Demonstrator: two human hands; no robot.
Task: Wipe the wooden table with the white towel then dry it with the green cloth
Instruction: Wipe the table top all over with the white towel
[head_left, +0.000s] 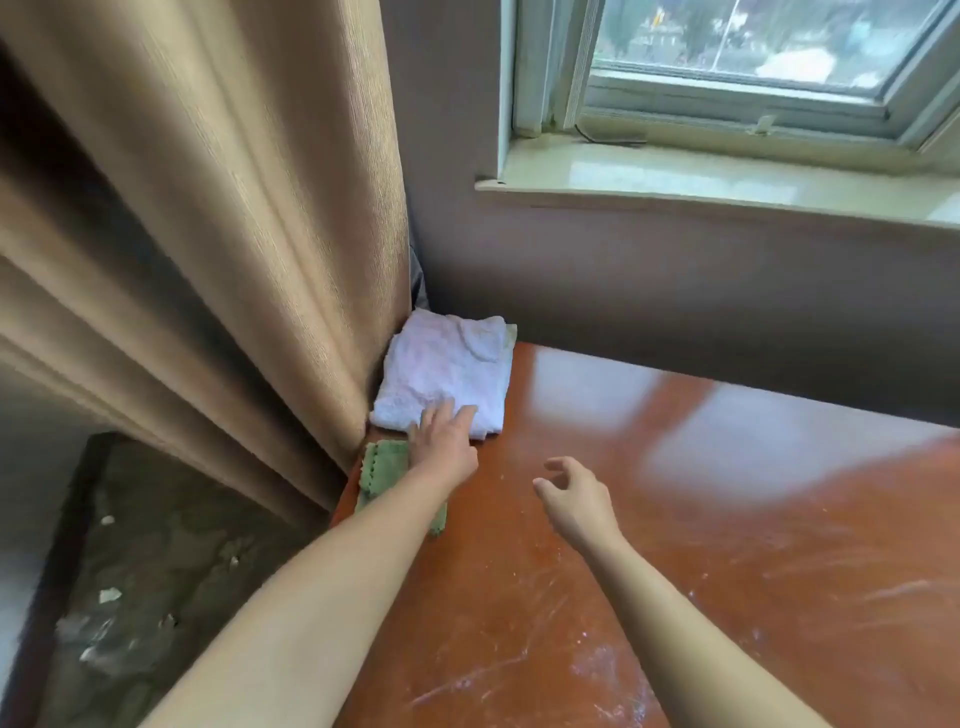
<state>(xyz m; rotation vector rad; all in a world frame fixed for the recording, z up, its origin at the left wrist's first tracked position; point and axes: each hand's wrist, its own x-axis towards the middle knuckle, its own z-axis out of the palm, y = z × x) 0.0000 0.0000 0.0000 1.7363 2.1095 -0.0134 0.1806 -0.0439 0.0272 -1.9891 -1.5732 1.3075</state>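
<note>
Task at its start, by the look of it. Table (675, 545) is dusty: pale streaks and specks across the near half, no wiped swath visible. Both wiping and drying appear to be left.

Towel (447, 371) lies folded at the far left corner of the table, against the curtain (208, 234) and just below the wall. Roughly rectangular; long axis runs from the near edge toward the wall, tilting slightly right at the far end. One folded flap sits on top at the far right corner.

Cloth (382, 467) lies just in front of the towel at the table's left edge, partly hidden under the left forearm. Long axis seems to run near-to-far too; the hidden part makes this uncertain.

Left hand (444, 439) palm down, fingers extended and slightly spread, tips resting on the towel's near edge; no pinch formed yet.

Right hand (571, 496) hovers over bare table, well right of the towel, fingers loosely curled and apart, holding nothing.
</note>
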